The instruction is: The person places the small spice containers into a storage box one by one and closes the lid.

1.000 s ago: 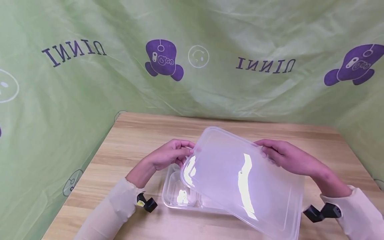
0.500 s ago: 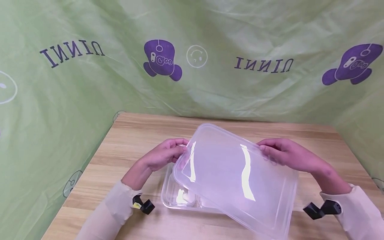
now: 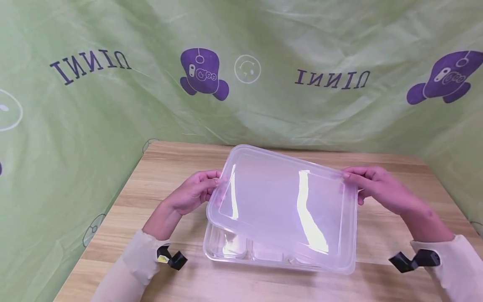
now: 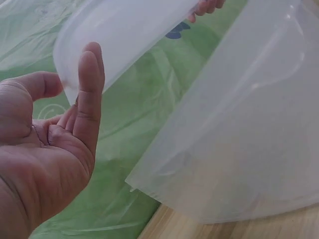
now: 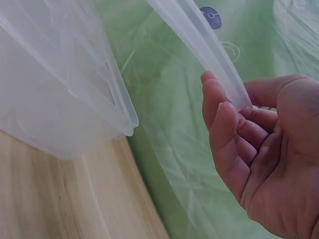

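A translucent plastic lid (image 3: 279, 201) is held up at a tilt over a clear food container (image 3: 245, 263). The container stands on the table, and its compartments show below the lid's front edge while the lid hides its back. At the lid's left edge my left hand (image 3: 192, 191) pinches the rim between thumb and fingers. My right hand (image 3: 381, 188) pinches the back right corner. In the left wrist view, the lid (image 4: 119, 40) rises above the container wall (image 4: 239, 129). From the right wrist, the lid's edge (image 5: 209, 45) sits between thumb and fingers, apart from the container (image 5: 55, 99).
The wooden table (image 3: 170, 159) reaches back to a green printed curtain (image 3: 264, 113), which also hangs along the left side. Each sleeve cuff carries a small black device, one at the left wrist (image 3: 171, 256) and one at the right (image 3: 415, 260).
The lid has moved left and back and turned to line up more squarely above the container. My left hand has shifted left with it; my right hand has slid from the back edge to the corner.
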`<state>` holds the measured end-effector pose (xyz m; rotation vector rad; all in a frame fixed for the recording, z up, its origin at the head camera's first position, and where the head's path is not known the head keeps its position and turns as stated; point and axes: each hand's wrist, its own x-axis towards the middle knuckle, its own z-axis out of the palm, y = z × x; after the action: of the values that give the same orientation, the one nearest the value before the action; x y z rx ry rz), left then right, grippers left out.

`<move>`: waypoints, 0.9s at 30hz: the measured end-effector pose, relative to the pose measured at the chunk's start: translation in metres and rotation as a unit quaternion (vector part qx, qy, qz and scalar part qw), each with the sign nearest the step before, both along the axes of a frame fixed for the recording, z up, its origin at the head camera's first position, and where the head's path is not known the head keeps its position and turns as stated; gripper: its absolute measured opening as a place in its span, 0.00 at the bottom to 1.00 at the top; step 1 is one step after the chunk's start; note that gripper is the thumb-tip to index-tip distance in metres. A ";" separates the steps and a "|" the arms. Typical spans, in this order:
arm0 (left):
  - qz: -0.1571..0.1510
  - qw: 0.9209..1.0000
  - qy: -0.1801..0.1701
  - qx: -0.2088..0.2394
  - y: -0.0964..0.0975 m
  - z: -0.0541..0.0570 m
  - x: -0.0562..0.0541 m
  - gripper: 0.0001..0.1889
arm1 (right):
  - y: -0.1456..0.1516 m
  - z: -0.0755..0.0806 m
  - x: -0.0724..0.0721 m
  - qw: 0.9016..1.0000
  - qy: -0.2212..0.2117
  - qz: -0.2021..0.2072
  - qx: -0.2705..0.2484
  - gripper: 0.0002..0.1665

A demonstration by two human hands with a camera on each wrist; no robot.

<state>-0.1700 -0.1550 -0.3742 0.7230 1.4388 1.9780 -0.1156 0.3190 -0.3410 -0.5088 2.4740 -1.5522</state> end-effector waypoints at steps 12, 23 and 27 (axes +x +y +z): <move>0.004 0.999 0.013 0.035 -0.005 0.000 -0.003 0.15 | 0.008 -0.003 -0.004 0.998 -0.003 -0.038 -0.049 0.20; 0.029 0.998 0.022 0.055 -0.003 -0.005 -0.003 0.13 | -0.001 -0.005 -0.007 0.998 -0.004 -0.040 -0.037 0.14; 0.066 0.997 0.029 0.024 -0.003 -0.006 -0.002 0.13 | -0.005 -0.003 -0.007 0.999 0.008 -0.033 -0.023 0.15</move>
<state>-0.1717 -0.1582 -0.3803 0.7281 1.5121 2.1147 -0.1229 0.3137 -0.3443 -0.4530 2.4963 -1.6395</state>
